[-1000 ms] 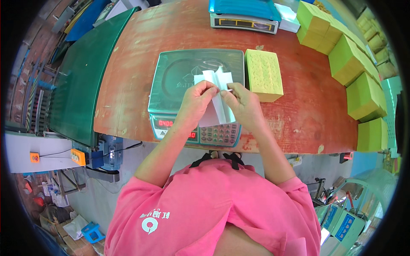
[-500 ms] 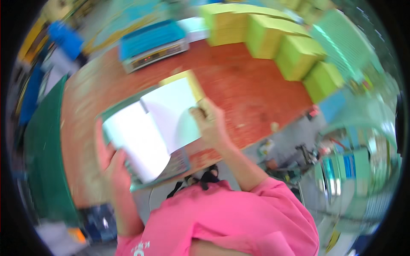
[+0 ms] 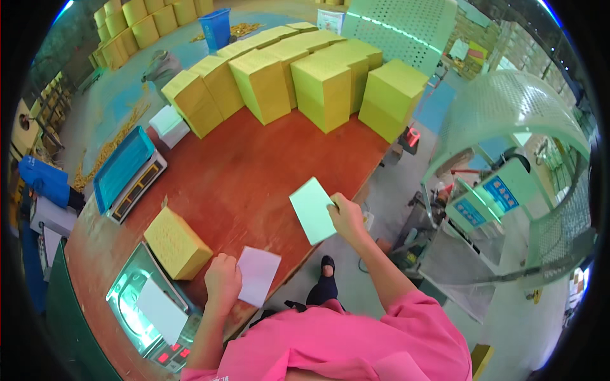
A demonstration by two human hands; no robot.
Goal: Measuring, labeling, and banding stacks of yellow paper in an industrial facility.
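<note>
My right hand point(image 3: 348, 219) grips a sheet or thin stack of pale paper point(image 3: 311, 209) by its right edge, raised over the table's right side. Closer to me, my left hand point(image 3: 223, 280) is closed at the left edge of another white paper point(image 3: 259, 276). Its fingertips are partly hidden. To the left of that hand stands a block of stacked yellow paper point(image 3: 176, 244), beside a scale with a shiny metal pan point(image 3: 130, 295). On the pan lies a third white paper point(image 3: 162, 311).
Several yellow paper blocks point(image 3: 260, 86) line the far edge of the red table point(image 3: 254, 159). A second scale with a blue tray point(image 3: 124, 168) and a white stack point(image 3: 169, 126) stand at the left. A machine with a perforated guard point(image 3: 508, 114) is at the right.
Earlier, both hands held white papers together over the scale. Now my hands are apart, each with its own paper, and one paper lies on the scale. The view has turned right.
</note>
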